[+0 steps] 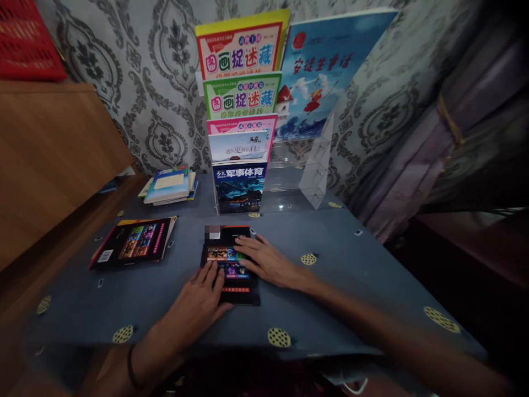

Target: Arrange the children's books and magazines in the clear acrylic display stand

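Note:
A black book (235, 296) with small coloured pictures lies flat on the table in front of me. My left hand (204, 289) rests on its lower left part, fingers stretched out over the cover. On its upper right side lies my right hand (264, 258), also flat with fingers extended. The two hands cover parts of the pictures. Beyond the book stands a clear tiered rack (316, 176). In its left column are several books, among them a dark blue one (240, 187) at the bottom front. A large blue book (326, 71) leans in the right column's top tier.
Several black-covered books (136, 241) lie at the left of the table (330, 309), which has a grey-blue pineapple-print cloth. Behind them sits a small pile of books (169, 186). A wooden cabinet (53, 154) with a red basket (28, 41) stands left; a curtain (417, 143) hangs right.

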A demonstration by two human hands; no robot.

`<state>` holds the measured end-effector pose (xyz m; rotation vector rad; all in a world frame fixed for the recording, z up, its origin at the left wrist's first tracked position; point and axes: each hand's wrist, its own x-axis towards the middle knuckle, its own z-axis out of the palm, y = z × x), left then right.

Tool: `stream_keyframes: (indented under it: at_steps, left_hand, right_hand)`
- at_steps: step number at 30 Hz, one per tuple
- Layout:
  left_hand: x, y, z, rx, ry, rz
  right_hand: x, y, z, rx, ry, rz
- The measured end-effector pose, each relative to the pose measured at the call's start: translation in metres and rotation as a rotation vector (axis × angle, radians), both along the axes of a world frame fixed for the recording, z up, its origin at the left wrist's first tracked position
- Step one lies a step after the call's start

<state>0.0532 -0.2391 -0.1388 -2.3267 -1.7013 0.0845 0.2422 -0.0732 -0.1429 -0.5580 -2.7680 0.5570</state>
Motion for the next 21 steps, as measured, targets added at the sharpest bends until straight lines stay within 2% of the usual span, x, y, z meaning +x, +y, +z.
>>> stream_keyframes:
  at_steps: [6, 10, 15, 18, 21]
  left_hand:
    - [0.0, 0.001, 0.0, 0.001, -0.003, 0.006]
    - [0.0, 0.001, 0.003, -0.014, -0.026, 0.002]
    - [0.001, 0.001, 0.006, -0.04, -0.044, 0.026]
    - [0.001, 0.002, 0.006, -0.039, -0.059, 0.027]
    - [-0.001, 0.002, 0.004, -0.032, -0.09, 0.02]
  right_hand:
    - [-0.052, 0.02, 0.008, 0.145, -0.048, 0.105]
    - [-0.064, 0.034, 0.003, 0.122, -0.041, 0.025]
    - [-0.029, 0.034, -0.01, 0.103, -0.014, -0.128]
    - [0.001, 0.014, -0.013, 0.089, -0.002, -0.12]
    - [0.024, -0.015, -0.013, 0.072, 0.032, -0.036]
